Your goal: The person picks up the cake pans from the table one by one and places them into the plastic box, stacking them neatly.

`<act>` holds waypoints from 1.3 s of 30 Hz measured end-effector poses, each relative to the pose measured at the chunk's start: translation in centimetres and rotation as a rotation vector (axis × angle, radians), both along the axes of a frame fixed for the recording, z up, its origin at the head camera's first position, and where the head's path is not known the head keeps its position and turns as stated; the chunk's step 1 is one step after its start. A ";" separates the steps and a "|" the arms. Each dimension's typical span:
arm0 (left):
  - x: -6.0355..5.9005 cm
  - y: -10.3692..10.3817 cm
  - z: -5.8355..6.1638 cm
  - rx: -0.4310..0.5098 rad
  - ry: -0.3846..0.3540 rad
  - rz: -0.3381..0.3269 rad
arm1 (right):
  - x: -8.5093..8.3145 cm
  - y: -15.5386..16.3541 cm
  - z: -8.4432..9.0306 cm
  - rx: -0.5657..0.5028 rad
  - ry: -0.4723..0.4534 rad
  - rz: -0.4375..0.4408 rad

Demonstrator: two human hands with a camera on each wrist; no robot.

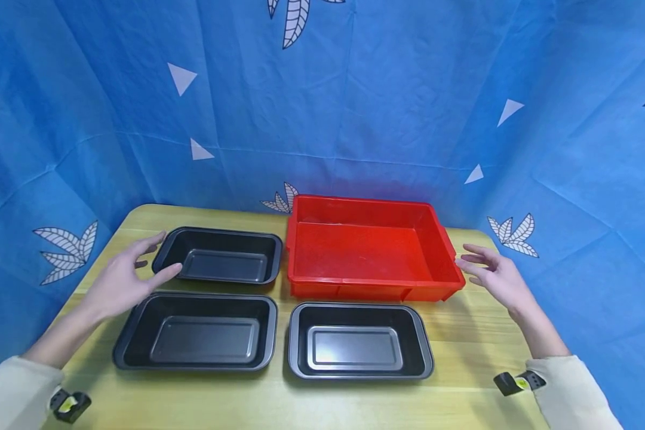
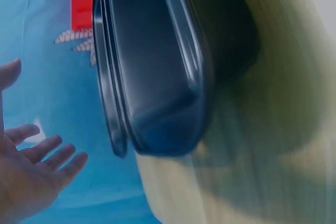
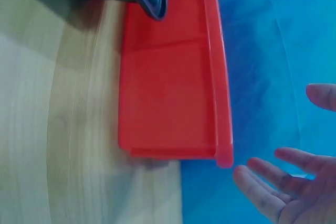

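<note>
My left hand (image 1: pixel 119 282) is held at the left ends of two black loaf pans, a rear one (image 1: pixel 226 266) and a front left one (image 1: pixel 205 339), with thumb and fingers spread. It grips nothing. In the left wrist view the same hand (image 2: pixel 32 174) appears apart from a pan's dark side. At the right end of a red plastic tray (image 1: pixel 360 251) is my right hand (image 1: pixel 491 273), fingers loosely extended. Whether its fingertips touch the rim is unclear in the head view; the right wrist view has the hand (image 3: pixel 294 184) beside the tray's corner with a gap.
A third black loaf pan (image 1: pixel 355 347) sits in front of the red tray. All the containers stand on a light wooden table (image 1: pixel 322 403). A blue cloth (image 1: pixel 322 101) with white leaf and triangle prints hangs behind the table and along both sides.
</note>
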State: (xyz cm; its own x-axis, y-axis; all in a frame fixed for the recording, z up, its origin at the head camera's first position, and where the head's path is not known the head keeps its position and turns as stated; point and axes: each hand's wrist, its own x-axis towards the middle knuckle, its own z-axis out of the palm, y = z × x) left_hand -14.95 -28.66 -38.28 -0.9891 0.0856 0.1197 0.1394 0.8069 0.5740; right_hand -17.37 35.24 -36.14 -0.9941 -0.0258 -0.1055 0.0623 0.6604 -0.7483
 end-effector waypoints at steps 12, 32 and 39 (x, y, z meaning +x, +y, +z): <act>-1.9 -3.7 -1.2 0.061 -0.115 0.090 | -2.8 1.5 -1.3 -0.106 -0.130 -0.105; -4.1 -5.6 -3.8 0.237 -0.331 0.010 | -5.5 2.5 -2.7 -0.177 -0.277 -0.003; -5.5 -6.0 -4.0 0.291 -0.405 -0.009 | -5.8 2.9 -3.4 -0.195 -0.273 -0.008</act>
